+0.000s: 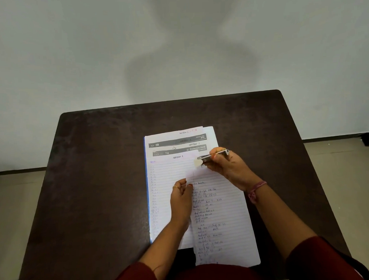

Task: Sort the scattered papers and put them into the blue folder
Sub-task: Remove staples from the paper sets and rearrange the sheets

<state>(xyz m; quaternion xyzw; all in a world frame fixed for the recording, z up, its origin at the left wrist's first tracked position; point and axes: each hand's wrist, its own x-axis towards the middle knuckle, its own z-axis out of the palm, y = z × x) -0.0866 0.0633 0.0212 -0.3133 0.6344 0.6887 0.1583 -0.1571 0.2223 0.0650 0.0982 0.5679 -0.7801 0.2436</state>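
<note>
A dark brown counter (97, 174) with rounded corners stands against a pale wall (71, 49). A soft shadow (189, 62) falls on that wall, and beige floor (343, 155) shows on either side.

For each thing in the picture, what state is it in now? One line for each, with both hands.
Papers: stacked on the folder, edges uneven, top sheets fanned.
Blue folder: flat under the papers, only its left edge shows.
Metal clip: held at the stack's upper right.
Right hand: grips the clip.
Left hand: pinches a sheet's edge.
Table: dark, carries the stack.
</note>
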